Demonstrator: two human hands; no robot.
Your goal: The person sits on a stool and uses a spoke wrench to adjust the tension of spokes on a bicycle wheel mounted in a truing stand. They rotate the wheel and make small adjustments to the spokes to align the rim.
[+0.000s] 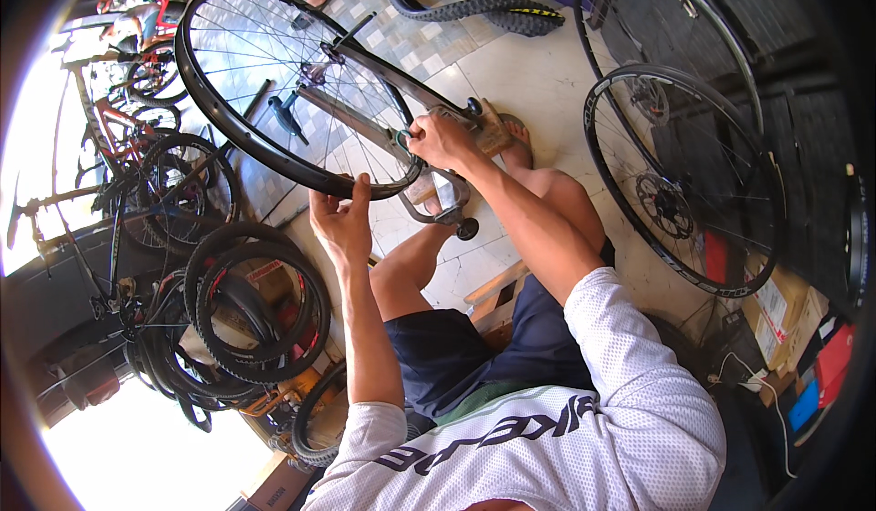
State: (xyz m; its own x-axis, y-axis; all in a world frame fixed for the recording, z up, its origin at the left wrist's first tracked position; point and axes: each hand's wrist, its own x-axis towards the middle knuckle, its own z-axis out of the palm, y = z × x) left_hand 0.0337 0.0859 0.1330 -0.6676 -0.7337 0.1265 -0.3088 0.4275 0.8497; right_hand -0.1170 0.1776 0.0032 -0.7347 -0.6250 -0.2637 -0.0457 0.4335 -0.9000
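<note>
- Pinching the near edge of the spoked bicycle wheel (274, 164), the left hand (339, 224) has its thumb on the black rim and its fingers curled beside it.
- The right hand (440, 139) is closed around a small round greenish tool (399, 137), seemingly a spoke wrench, at the wheel's right edge; whether it seats on a spoke is too small to tell.
- The wheel sits in a metal truing stand (401, 73) above the tiled floor, mostly ahead and to the left of both hands.
- Its long axis in view slants from upper left down to lower right, toward the person; the left hand is nearer the bottom of the rim, the right nearer the stand's base.
- Lettering shows in yellow on a knobby tyre (525, 16), white on a disc-brake wheel (664, 206), dark across the white mesh shirt (547, 456), and red on a carton (794, 306).
</note>
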